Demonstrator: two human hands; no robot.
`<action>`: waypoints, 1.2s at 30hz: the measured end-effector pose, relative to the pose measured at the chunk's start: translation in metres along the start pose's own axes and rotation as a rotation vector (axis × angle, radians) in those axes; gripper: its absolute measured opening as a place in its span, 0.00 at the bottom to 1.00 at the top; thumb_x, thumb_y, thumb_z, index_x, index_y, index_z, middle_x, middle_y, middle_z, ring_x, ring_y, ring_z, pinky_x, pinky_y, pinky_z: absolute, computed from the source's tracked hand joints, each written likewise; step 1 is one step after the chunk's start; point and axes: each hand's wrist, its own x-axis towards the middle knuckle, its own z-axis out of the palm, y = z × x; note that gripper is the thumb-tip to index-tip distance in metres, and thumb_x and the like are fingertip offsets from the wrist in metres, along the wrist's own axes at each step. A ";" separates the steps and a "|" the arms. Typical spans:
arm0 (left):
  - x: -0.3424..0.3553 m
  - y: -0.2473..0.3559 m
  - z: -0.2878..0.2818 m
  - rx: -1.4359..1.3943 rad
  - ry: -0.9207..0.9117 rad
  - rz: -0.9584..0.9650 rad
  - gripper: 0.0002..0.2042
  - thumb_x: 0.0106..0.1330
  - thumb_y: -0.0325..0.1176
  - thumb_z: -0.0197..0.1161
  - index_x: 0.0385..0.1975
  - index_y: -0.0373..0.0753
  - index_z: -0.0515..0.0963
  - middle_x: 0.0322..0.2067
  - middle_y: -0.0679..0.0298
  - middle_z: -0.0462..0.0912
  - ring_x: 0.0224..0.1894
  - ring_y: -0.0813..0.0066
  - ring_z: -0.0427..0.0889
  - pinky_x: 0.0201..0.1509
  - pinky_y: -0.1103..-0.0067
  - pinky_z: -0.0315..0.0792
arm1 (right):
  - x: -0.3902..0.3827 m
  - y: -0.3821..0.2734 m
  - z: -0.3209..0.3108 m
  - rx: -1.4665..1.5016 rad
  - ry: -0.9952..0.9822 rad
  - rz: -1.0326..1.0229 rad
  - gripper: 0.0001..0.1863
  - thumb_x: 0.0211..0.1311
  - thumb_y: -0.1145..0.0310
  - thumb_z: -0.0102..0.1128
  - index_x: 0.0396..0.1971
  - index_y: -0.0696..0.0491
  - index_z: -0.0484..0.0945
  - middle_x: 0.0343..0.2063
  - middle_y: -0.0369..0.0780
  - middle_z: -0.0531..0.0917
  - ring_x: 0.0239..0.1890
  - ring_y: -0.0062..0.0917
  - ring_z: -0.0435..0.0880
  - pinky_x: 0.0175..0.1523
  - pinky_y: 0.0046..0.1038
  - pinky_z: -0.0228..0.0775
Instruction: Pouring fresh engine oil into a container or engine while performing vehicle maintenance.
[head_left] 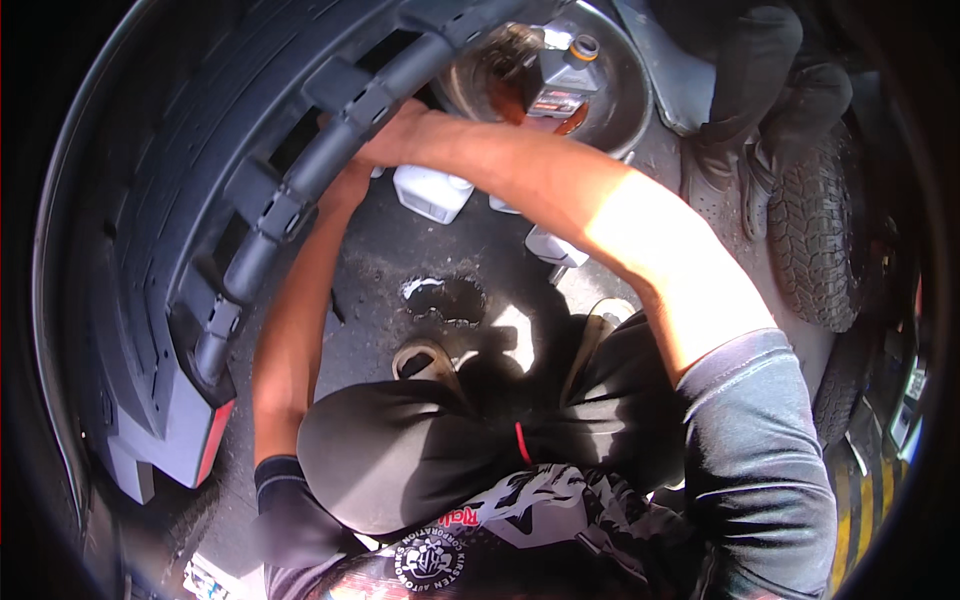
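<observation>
A large dark grey plastic vehicle bumper [205,165], with a ribbed bar [305,180] along its lower edge, arches over the left side. My left hand [350,188] reaches up beneath that bar, its fingers hidden behind it. Crossing from the right, my right arm brings my right hand [395,138] to the same spot, close to the left one. The bar covers its fingers too, so what either hand grips does not show. Beside the right wrist a white plastic jug [432,192] stands on the floor.
Beyond my right forearm, a round drain pan [642,95] holds a dark open-necked bottle [560,85] and reddish-brown fluid. Another white container [556,246] sits below the forearm. A wet patch [450,298] marks the floor. At right are another person's legs [750,85] and a tyre [812,235].
</observation>
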 end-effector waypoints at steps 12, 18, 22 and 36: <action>0.004 -0.043 -0.025 -0.173 -0.307 -0.041 0.19 0.64 0.39 0.62 0.51 0.37 0.78 0.50 0.54 0.83 0.54 0.62 0.81 0.58 0.69 0.72 | -0.009 -0.013 -0.011 -0.152 -0.109 -0.060 0.24 0.57 0.56 0.67 0.51 0.52 0.81 0.52 0.46 0.82 0.59 0.41 0.78 0.62 0.37 0.71; 0.012 0.020 -0.022 -0.449 -0.275 -0.333 0.29 0.57 0.41 0.72 0.57 0.34 0.74 0.53 0.53 0.81 0.57 0.60 0.79 0.62 0.70 0.70 | -0.062 0.005 -0.062 -0.224 -0.217 0.115 0.24 0.61 0.54 0.63 0.49 0.57 0.78 0.46 0.50 0.83 0.52 0.43 0.82 0.56 0.42 0.74; 0.002 0.031 -0.037 -0.405 -0.225 -0.392 0.38 0.56 0.36 0.72 0.66 0.33 0.63 0.53 0.47 0.79 0.56 0.59 0.78 0.63 0.69 0.69 | -0.098 -0.011 -0.084 -0.262 -0.361 0.168 0.28 0.65 0.47 0.59 0.49 0.58 0.77 0.34 0.50 0.85 0.42 0.46 0.85 0.50 0.46 0.76; -0.064 0.098 -0.067 -0.923 -0.466 -0.322 0.56 0.44 0.28 0.78 0.74 0.40 0.47 0.69 0.50 0.61 0.68 0.57 0.65 0.73 0.65 0.59 | -0.124 0.010 -0.054 -0.219 -0.261 -0.146 0.17 0.67 0.56 0.57 0.42 0.55 0.77 0.28 0.48 0.84 0.31 0.46 0.85 0.36 0.44 0.76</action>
